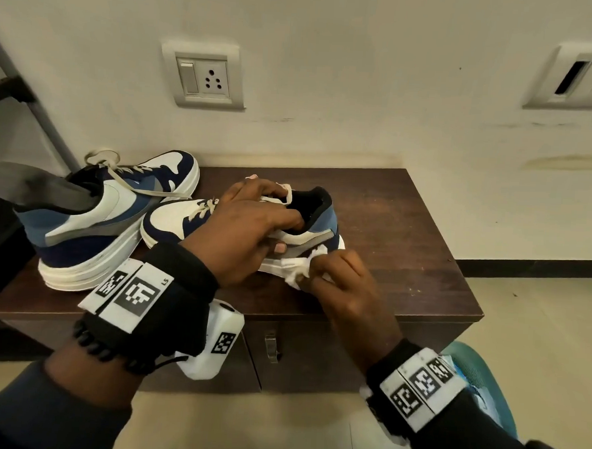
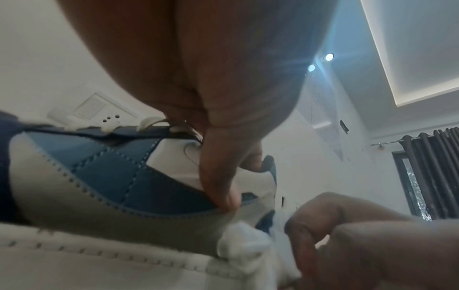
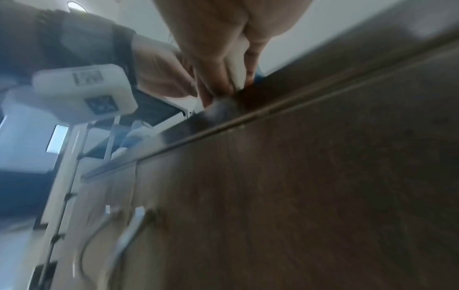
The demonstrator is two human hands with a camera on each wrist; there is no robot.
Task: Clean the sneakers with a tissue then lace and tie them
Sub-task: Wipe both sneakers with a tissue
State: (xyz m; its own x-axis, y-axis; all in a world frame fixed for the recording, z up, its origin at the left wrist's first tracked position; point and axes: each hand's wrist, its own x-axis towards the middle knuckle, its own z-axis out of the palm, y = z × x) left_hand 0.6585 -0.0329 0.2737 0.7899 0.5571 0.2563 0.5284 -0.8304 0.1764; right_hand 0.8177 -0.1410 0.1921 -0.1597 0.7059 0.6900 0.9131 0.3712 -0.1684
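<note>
**Wiping down sneaker number two**

Far left on the bench (image 1: 408, 209), the other sneaker (image 1: 92, 220) is parked out of the way, laces loose. Next to it, the left hand (image 1: 249, 228) clamps over the sneaker being cleaned (image 1: 171, 217), thumb on its side, probably so it won't slide. The right hand (image 1: 346, 282) pinches a wadded tissue (image 1: 299, 265) against the white sole near the heel.
</note>
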